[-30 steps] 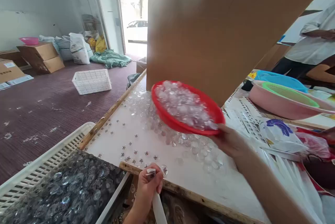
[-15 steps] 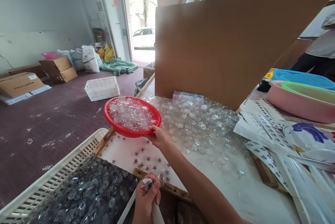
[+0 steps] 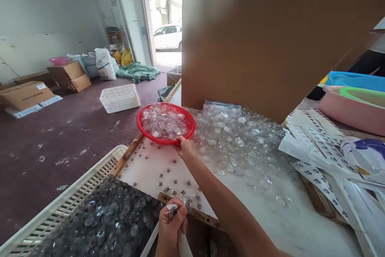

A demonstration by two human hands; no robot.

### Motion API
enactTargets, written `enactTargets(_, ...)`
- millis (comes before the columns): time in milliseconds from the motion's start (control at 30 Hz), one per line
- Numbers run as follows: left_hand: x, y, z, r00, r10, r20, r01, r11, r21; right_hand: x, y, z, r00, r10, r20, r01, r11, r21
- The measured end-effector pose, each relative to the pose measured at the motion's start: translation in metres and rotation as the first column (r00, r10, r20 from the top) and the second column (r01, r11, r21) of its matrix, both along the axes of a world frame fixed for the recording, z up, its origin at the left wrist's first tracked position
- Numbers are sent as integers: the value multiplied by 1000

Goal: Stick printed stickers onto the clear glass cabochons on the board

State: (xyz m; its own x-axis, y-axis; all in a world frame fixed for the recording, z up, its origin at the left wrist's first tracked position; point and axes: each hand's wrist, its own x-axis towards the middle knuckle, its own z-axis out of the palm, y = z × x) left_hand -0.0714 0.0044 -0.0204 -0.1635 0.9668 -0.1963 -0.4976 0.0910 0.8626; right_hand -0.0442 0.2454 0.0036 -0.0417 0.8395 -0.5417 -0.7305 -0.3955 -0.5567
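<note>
Just the one view on my feed, the head camera, and I'm looking from above the near edge of the worktable (image 3: 267, 229), facing forward and down! Left hand (image 3: 172, 223) close under the lens, bottom centre; right hand (image 3: 185, 148) farther out, mid-picture. Cardboard sheet (image 3: 252, 48) blocks my upper right, but left of it I see far, clear out to a white car (image 3: 168, 37)!

A round, shallow red basin (image 3: 191, 124), roughly level, is heaped with glossy clear discs (image 3: 164, 121); it is at the left side of the white tabletop (image 3: 270, 223), whether touching or raised I cannot tell; similar loose discs (image 3: 231, 128) spread to its right. A narrow white strip (image 3: 183, 244) slants up at the near edge, its upper end bent over.
</note>
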Motion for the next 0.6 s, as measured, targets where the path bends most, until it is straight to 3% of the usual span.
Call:
enactTargets(300,-4,0,-2,1000,30,9,-30,999,-21,-16,10,-10,998,-57,18,57,998,0)
enactTargets(600,-2,-1,-6,999,36,16,-36,999,-11,-5,5,-8,999,41,27,-41,999,0)
